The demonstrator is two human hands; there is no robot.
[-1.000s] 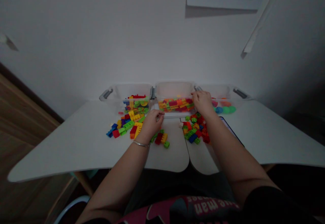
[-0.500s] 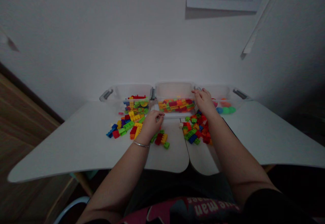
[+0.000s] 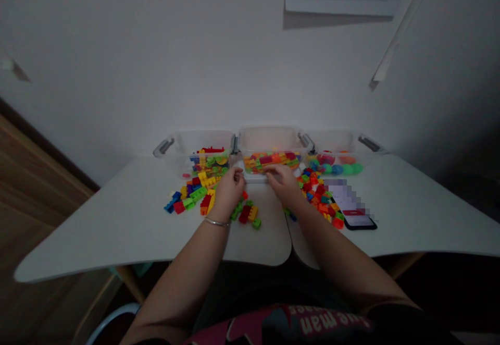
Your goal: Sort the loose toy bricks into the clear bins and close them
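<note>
My left hand (image 3: 230, 189), with a bracelet at the wrist, hovers over the left part of the toy bricks. Its fingers are curled together, and what they hold, if anything, is hidden. To the right, my right hand (image 3: 286, 183) is in front of the middle clear box (image 3: 269, 139), fingers stretched toward the left hand and thumb apart. I see nothing in it. Loose building bricks (image 3: 198, 194) in several colours lie left of and under my left hand. Another pile of bricks (image 3: 318, 194) spreads beside my right forearm, which partly covers it.
A left clear box (image 3: 205, 139) holds bricks and other pieces. The right clear box (image 3: 332, 139) contains coloured round things. A phone (image 3: 353, 212) lies right of the brick pile. Behind the white table (image 3: 117, 220) rises a wall. The table's front has a notch (image 3: 291, 254).
My right hand has come down and left from the right edge of the middle box, uncovering the phone and more bricks. My left hand has shifted slightly left, its fingers more curled.
</note>
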